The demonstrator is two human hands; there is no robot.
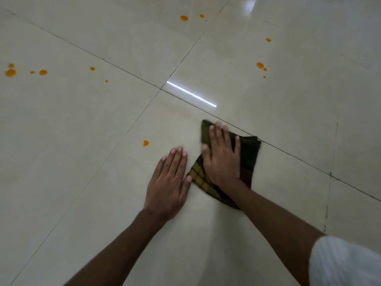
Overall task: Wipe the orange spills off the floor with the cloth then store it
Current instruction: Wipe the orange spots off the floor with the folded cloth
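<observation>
A dark green and yellow checked cloth [248, 159] lies flat on the pale tiled floor [82, 182]. My right hand [222, 155] presses palm-down on top of it, fingers spread. My left hand [171, 182] rests flat on the bare tile just left of the cloth, its thumb touching the cloth's edge. One orange drop [146, 143] sits a little beyond my left hand. More orange spills lie at the far left [10, 72], at the far top [184, 18] and at the upper right [260, 65].
Dark grout lines cross the floor and meet near a bright strip of reflected light [191, 97]. A white sleeve or garment [346, 263] fills the bottom right corner.
</observation>
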